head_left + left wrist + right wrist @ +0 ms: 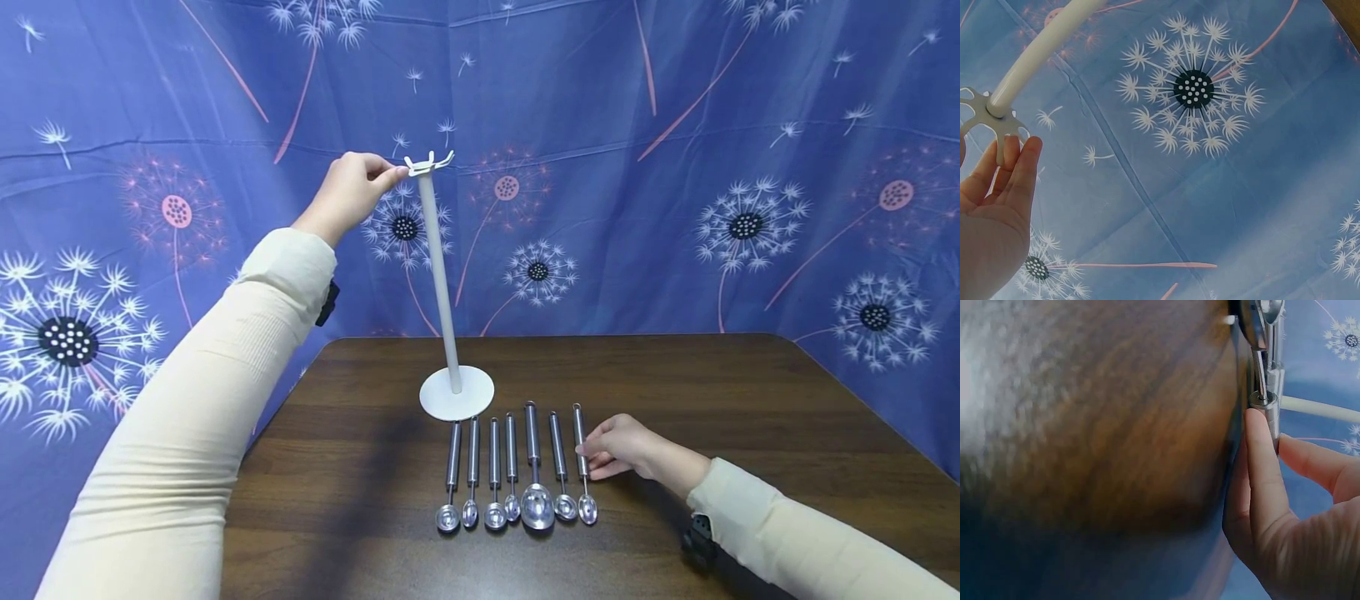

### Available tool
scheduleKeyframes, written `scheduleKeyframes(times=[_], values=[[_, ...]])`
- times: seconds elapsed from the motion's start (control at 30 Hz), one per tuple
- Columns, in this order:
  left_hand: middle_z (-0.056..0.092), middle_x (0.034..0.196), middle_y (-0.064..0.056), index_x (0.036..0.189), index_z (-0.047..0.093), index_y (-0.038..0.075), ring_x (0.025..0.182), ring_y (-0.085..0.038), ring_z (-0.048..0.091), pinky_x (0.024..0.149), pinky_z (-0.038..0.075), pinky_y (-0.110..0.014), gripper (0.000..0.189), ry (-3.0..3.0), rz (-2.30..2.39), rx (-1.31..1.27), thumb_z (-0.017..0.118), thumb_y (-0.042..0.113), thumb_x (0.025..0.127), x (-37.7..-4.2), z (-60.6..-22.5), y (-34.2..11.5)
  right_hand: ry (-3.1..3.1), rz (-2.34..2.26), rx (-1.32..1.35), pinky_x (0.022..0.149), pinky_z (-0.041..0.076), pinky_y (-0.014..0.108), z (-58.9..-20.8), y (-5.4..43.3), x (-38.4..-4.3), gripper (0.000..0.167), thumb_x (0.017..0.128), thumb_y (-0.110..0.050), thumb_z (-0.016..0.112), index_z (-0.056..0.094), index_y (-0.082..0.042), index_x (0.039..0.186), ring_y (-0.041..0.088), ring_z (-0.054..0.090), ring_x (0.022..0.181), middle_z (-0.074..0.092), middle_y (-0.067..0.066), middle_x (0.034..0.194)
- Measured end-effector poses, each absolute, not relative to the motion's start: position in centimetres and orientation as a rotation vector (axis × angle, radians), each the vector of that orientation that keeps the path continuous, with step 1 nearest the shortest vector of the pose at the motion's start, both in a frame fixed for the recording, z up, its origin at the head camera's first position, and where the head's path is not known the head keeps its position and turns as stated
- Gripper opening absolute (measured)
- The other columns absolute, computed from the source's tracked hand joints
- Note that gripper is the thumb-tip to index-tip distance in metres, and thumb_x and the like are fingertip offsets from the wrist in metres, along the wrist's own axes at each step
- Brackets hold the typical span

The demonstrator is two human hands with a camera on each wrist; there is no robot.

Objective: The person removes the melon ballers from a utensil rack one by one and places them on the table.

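My left hand (351,193) is raised at the far left and pinches one hook of the white hook ring (429,165) atop a utensil stand (441,275). In the left wrist view, its fingers (1022,172) meet that hook from below. Low on the right, my right hand (621,447) pinches the steel handle of the rightmost small scoop (587,508), which has an oval bowl. Thumb and fingers flank this handle (1267,412) in the right wrist view. Left of it lie several more steel scoops, including a large one (537,507) and a small round one (447,518).
The stand's round white base (478,400) rests on the brown wooden table (675,383), just behind the scoops' handle ends. Behind the table hangs a blue cloth (615,217) with a dandelion print.
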State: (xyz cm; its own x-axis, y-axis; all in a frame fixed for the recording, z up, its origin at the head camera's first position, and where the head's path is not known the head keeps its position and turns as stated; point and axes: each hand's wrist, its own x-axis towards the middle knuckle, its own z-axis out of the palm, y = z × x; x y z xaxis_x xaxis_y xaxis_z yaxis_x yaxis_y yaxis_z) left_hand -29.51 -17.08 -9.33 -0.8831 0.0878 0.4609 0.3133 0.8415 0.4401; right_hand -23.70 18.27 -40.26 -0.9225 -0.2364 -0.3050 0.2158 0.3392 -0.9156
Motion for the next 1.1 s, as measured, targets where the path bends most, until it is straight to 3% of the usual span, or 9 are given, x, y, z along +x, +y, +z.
scheduleKeyframes(times=[0.4, 0.63, 1.1], values=[[0.062, 0.123, -0.01, 0.127, 0.062, 0.008, 0.101, -0.019, 0.05, 0.088, 0.043, -0.035, 0.051, -2.519, -0.798, -0.279, 0.047, 0.048, 0.099, -29.6, -10.1, -16.9, 2.276, -1.521, 0.012, 0.064, 0.061, 0.03, -40.4, 17.7, -23.9, 0.017, 0.085, 0.0, 0.068, 0.061, 0.013, 0.094, 0.014, 0.059, 0.061, 0.059, 0.01, 0.072], [0.06, 0.123, -0.011, 0.125, 0.059, 0.005, 0.111, -0.021, 0.053, 0.096, 0.044, -0.036, 0.053, -2.507, -0.825, -0.287, 0.046, 0.049, 0.099, -29.8, -10.3, -16.9, 2.266, -1.516, 0.052, 0.063, 0.061, 0.029, -40.1, 17.4, -24.0, 0.014, 0.084, 0.002, 0.067, 0.06, 0.012, 0.091, 0.014, 0.058, 0.059, 0.059, 0.009, 0.071], [0.059, 0.12, -0.009, 0.125, 0.059, 0.007, 0.107, -0.019, 0.052, 0.094, 0.043, -0.035, 0.054, -2.485, -0.862, -0.267, 0.046, 0.052, 0.098, -29.7, -10.7, -16.9, 2.274, -1.506, 0.082, 0.062, 0.06, 0.027, -40.3, 17.5, -24.1, 0.014, 0.084, 0.0, 0.067, 0.058, 0.01, 0.089, 0.013, 0.057, 0.058, 0.058, 0.009, 0.072]])
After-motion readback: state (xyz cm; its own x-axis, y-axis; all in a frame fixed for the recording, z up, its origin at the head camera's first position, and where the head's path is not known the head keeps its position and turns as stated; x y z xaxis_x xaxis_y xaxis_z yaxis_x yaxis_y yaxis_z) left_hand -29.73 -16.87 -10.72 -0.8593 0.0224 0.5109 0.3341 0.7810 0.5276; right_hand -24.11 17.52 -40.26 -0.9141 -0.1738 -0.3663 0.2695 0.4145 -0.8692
